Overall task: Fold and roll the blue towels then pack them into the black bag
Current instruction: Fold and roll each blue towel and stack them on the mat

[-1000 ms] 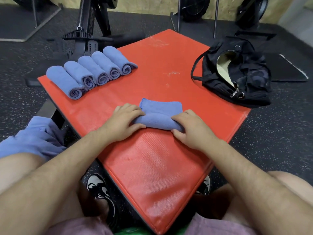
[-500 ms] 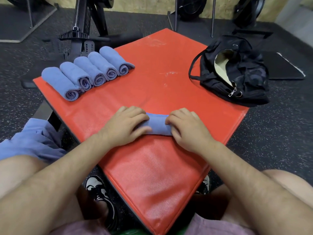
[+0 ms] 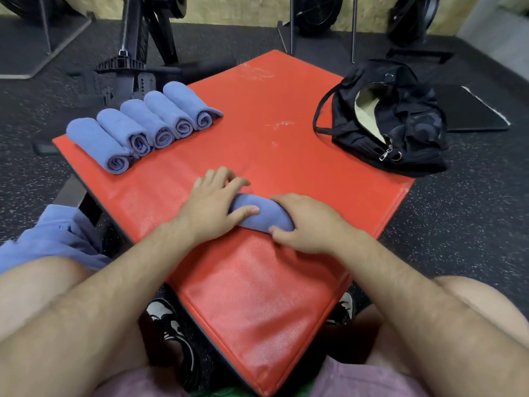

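Note:
A blue towel (image 3: 272,217), rolled into a short cylinder, lies on the red mat (image 3: 286,144) in front of me. My left hand (image 3: 211,204) arches over its left end, thumb on the near side and fingers on the far side. Its right end is gripped by my right hand (image 3: 306,222) with curled fingers. Several finished blue rolls (image 3: 143,130) lie side by side at the mat's left corner. The black bag (image 3: 400,130) sits unzipped at the right corner, its pale lining showing.
A heap of loose blue towels (image 3: 54,239) rests on my left thigh. Black gym equipment (image 3: 137,67) stands on the dark rubber floor beyond the mat. A flat black mat (image 3: 472,110) lies behind the bag.
The flat tail of the towel beyond my hands has been rolled up, leaving a full roll. Both hands moved forward with it.

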A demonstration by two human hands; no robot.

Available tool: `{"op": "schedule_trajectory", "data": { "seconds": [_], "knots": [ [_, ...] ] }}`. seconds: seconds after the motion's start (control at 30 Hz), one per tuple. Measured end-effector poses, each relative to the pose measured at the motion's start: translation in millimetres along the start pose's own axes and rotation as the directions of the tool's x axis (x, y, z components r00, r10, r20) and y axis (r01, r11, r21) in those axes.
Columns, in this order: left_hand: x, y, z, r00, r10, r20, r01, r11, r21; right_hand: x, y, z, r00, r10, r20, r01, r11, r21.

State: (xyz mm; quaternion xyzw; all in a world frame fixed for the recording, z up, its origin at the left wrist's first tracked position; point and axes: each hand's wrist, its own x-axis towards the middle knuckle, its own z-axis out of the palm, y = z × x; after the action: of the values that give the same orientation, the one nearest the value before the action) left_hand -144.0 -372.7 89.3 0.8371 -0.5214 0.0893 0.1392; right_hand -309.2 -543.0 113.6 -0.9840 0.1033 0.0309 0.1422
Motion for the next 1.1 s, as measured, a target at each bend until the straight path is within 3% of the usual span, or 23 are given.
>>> {"op": "schedule_trajectory", "data": {
  "seconds": [0.1, 0.2, 0.27, 0.37, 0.53, 0.6, 0.67, 0.77, 0.83, 0.93, 1.03, 1.1],
  "knots": [
    [-4.7, 12.3, -5.7, 0.981, -0.123, -0.15, 0.118, 0.992, -0.041, 0.9, -10.4, 6.3, 0.998, 0.043, -0.047, -0.043, 0.999, -0.014],
    [-12.0, 30.9, -12.9, 0.975, -0.211, -0.066, 0.188, 0.948, -0.255, 5.3, -20.6, 6.6, 0.972, 0.171, -0.159, -0.163, 0.985, 0.059],
    [-10.1, 40.2, -17.4, 0.964, -0.266, 0.02, 0.237, 0.818, -0.524, 9.2, -29.6, 0.1, 0.947, 0.215, -0.24, -0.191, 0.974, 0.121],
    [5.5, 45.5, -33.9, 0.922, -0.366, 0.125, 0.305, 0.488, -0.818, 16.3, -45.0, -9.0, 0.909, 0.209, -0.36, -0.148, 0.971, 0.19],
    [29.4, 39.7, -67.3, 0.922, -0.366, 0.129, 0.262, 0.341, -0.903, 28.4, -66.0, -24.6, 0.926, 0.144, -0.348, 0.008, 0.916, 0.401],
    [35.4, 31.4, -79.1, 0.926, -0.357, 0.122, 0.255, 0.355, -0.899, 30.7, -66.4, -35.1, 0.929, 0.121, -0.35, 0.065, 0.878, 0.474],
    [40.6, 22.2, -93.5, 0.925, -0.352, 0.141, 0.282, 0.39, -0.877, 33.3, -60.0, -46.8, 0.878, 0.086, -0.472, 0.172, 0.863, 0.476],
    [41.5, 11.7, -113.7, 0.933, -0.236, 0.273, 0.354, 0.458, -0.816, 35.8, -41.4, -65.6, 0.796, -0.088, -0.599, 0.208, 0.969, 0.135],
    [39.9, 8.4, -116.8, 0.922, -0.072, 0.382, 0.369, 0.468, -0.803, 35.4, -33.7, -73.5, 0.85, -0.223, -0.478, 0.234, 0.971, -0.038],
    [40.6, -2.2, -116.1, 0.864, 0.015, 0.503, 0.446, 0.438, -0.781, 39.8, -32.4, -71.0, 0.914, -0.248, -0.322, 0.238, 0.969, -0.069],
    [42.9, -22.6, -118.7, 0.873, -0.068, 0.482, 0.459, 0.447, -0.768, 45.5, -35.1, -67.2, 0.928, -0.116, -0.354, 0.091, 0.992, -0.086],
    [44.4, -31.7, -111.4, 0.884, -0.324, 0.337, 0.439, 0.324, -0.838, 47.6, -34.8, -65.3, 0.902, 0.042, -0.429, -0.019, 0.998, 0.059]
  ]
}}
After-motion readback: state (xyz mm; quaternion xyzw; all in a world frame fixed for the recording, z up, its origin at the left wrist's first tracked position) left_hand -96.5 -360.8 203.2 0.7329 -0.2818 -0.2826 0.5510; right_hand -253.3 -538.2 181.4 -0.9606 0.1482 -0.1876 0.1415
